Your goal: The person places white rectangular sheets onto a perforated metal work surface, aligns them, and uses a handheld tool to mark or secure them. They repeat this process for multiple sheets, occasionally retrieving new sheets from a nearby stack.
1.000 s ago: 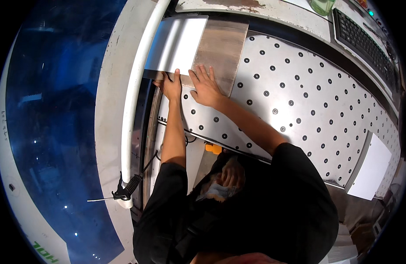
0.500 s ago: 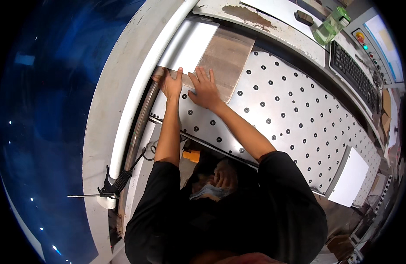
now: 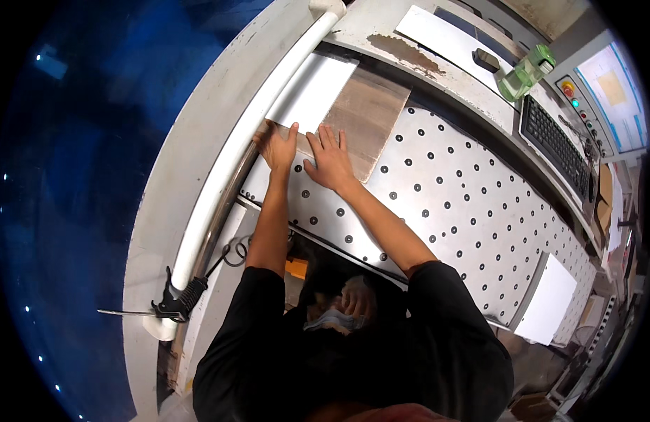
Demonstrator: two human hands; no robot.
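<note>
A flat brown board (image 3: 370,116) rests at the far left end of a silvery work table (image 3: 448,193) dotted with black round holes. Over its left part lies a white sheet (image 3: 314,88). My right hand (image 3: 330,160) is spread flat on the near part of the board, fingers pointing away from me. Beside it, my left hand (image 3: 278,148) touches the near left corner of the board, just below the sheet's near edge. Its thumb stands apart from the fingers, which are partly hidden along the edge by the white rail. Neither hand grips anything visible.
A long white rail (image 3: 230,158) runs along the left, with a black-handled air gun (image 3: 178,299) on a coiled cord near its lower end. Another white sheet (image 3: 546,299) lies at the table's right. A keyboard (image 3: 558,144) and green bottle (image 3: 525,74) stand on the back ledge.
The whole view has shifted slightly, with the far table edge lower in the picture. Both hands keep nearly the same place at the board and sheet.
</note>
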